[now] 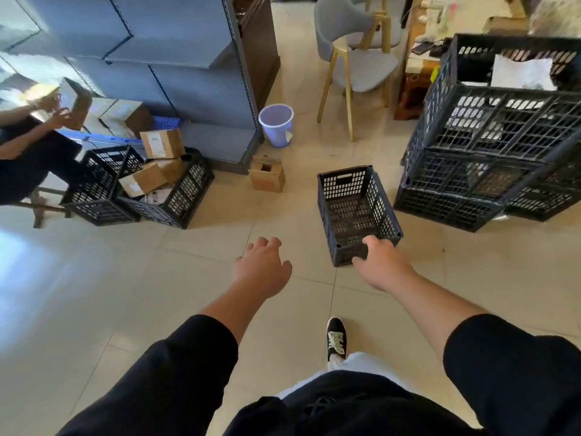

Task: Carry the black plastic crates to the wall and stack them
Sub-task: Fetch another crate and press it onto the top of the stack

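The small black perforated plastic crate (356, 212) stands upright on the beige tiled floor (157, 278), nothing inside it, its long axis running away from the person. The right hand (379, 265) reaches its near rim; whether the fingers clamp it I cannot tell. The left hand (262, 267) hovers apart, fingers loosely spread. Stacked large black crates (490, 146) at right seemingly hold white paper (522, 72)
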Demonstrator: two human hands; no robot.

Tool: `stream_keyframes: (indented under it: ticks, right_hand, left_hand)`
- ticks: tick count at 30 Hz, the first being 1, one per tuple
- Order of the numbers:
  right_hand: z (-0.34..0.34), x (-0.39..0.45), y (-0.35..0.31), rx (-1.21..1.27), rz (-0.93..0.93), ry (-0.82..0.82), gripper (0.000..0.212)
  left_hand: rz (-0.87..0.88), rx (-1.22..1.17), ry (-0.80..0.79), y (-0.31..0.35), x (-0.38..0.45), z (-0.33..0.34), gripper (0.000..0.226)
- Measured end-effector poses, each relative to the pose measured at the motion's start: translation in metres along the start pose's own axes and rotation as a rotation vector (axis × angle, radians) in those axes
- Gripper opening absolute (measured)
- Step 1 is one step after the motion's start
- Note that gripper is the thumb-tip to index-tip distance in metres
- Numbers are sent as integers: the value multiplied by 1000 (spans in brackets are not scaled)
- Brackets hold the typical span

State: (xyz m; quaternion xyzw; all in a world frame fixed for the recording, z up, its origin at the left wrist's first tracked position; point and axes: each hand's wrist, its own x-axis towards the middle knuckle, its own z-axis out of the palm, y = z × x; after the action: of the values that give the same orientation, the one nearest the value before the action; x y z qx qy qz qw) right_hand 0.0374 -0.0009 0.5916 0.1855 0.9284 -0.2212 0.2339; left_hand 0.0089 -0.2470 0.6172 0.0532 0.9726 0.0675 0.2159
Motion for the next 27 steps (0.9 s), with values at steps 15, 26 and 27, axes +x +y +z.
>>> stream_keyframes:
  ticks: [15, 26, 27]
  right_hand:
    - [-83, 215, -93, 37, 67, -45, 59]
    - [-100, 311, -133, 240, 351, 24, 65]
    - [-99, 316, -129, 268, 377, 20, 66]
  left_hand:
    - [0, 32, -54, -16, 233, -96, 59]
    - [256, 206, -166, -17, 415, -165, 60]
    - [288, 227, -177, -9, 428, -168, 59]
